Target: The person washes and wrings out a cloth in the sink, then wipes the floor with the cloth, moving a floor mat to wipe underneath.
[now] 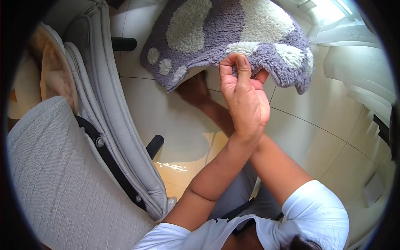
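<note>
A shaggy purple floor mat (223,25) with white patches fills the top middle, its near edge lifted and folded up in a wave. My left hand (241,93) pinches that edge, thumb laid over the bent index finger. My right hand (262,100) is pressed close behind it, largely hidden; a bent finger shows at the mat's edge. My forearms cross at the wrists, the left one on top. Beneath the mat's left part, in shadow, a bare foot (193,91) shows on the floor.
At left stands a light grey padded seat (54,166) with a curved frame and black pegs (155,146) jutting toward me. Pale floor tiles (316,129) lie below. A sheer white curtain (354,62) hangs at the right, by a bright window.
</note>
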Action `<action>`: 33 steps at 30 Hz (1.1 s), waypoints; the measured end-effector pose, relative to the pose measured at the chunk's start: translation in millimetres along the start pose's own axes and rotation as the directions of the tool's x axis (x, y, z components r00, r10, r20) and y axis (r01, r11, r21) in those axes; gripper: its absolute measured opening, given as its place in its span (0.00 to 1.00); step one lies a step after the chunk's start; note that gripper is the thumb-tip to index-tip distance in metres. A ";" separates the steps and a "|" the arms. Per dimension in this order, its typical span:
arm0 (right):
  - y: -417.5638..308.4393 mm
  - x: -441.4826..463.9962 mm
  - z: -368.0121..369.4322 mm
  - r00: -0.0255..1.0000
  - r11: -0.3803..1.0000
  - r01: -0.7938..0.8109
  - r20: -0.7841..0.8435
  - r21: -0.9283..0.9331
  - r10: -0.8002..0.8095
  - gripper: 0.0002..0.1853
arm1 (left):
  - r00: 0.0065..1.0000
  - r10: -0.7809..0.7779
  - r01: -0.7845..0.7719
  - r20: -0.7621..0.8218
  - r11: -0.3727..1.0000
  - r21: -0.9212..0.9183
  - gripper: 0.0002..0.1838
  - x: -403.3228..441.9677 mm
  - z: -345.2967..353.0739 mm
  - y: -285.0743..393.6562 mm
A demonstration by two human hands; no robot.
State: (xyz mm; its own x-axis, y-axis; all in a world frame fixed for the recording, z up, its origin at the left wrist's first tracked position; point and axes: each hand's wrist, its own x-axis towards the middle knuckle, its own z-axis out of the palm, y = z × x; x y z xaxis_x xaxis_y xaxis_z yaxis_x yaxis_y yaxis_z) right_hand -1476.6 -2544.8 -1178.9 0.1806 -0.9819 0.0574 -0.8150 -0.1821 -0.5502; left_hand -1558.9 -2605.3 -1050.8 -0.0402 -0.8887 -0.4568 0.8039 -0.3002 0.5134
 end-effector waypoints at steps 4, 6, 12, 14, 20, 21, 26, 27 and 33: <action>-5.6 5.2 1.2 0.993 0.976 0.080 0.073 0.204 -0.096 0.25 | 0.999 -0.044 0.046 -0.027 0.996 0.080 0.08 -6.5 -22.1 -4.9; 11.6 -3.2 -11.9 0.989 0.922 -0.030 0.143 0.385 -0.027 0.24 | 0.991 -0.090 0.108 -0.100 0.976 0.189 0.09 -5.4 -43.9 -9.4; 140.2 -135.6 -65.2 0.949 0.961 -0.275 -0.169 -0.037 0.265 0.26 | 0.936 -0.317 0.348 -0.150 0.896 0.276 0.09 -15.9 -105.8 -30.6; 188.3 -200.3 -102.7 0.817 0.839 -0.528 -0.353 -0.135 0.457 0.27 | 0.891 -0.431 0.453 -0.143 0.818 0.354 0.10 -20.4 -117.5 -36.9; 271.1 -353.7 -123.1 -0.525 -0.425 -0.846 -0.642 0.321 0.559 0.28 | 0.659 -0.711 0.631 -0.246 0.345 0.694 0.03 -48.2 -75.7 -54.0; 267.1 -337.8 -117.8 -0.468 -0.404 -0.877 -0.659 0.262 0.589 0.27 | 0.800 -0.595 0.304 -0.074 0.296 0.905 0.01 -46.2 -66.6 -64.1; 249.1 -243.6 -94.3 0.252 0.279 -0.956 -0.746 -0.092 0.617 0.26 | 0.653 -0.279 -0.757 0.704 -0.214 0.618 0.04 44.9 -62.1 -146.7; 250.6 -217.1 -105.0 0.327 0.364 -0.925 -0.709 -0.105 0.625 0.26 | 0.645 -0.293 -0.763 0.706 -0.296 0.575 0.04 63.7 -72.6 -160.8; 339.2 -95.4 -158.3 0.314 0.427 -0.903 -0.746 -0.044 0.587 0.21 | 0.551 -0.332 -0.826 0.765 -0.345 0.445 0.05 69.5 -81.8 -168.2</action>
State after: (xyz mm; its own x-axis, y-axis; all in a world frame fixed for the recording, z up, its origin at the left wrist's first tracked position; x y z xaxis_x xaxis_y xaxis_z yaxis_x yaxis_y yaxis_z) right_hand -1857.4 -2521.2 -1239.1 -0.8326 -0.4548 0.3162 -0.5356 0.8065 -0.2504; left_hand -1648.3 -2588.2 -1228.3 -0.7434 -0.6554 0.1334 -0.5087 0.6835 0.5235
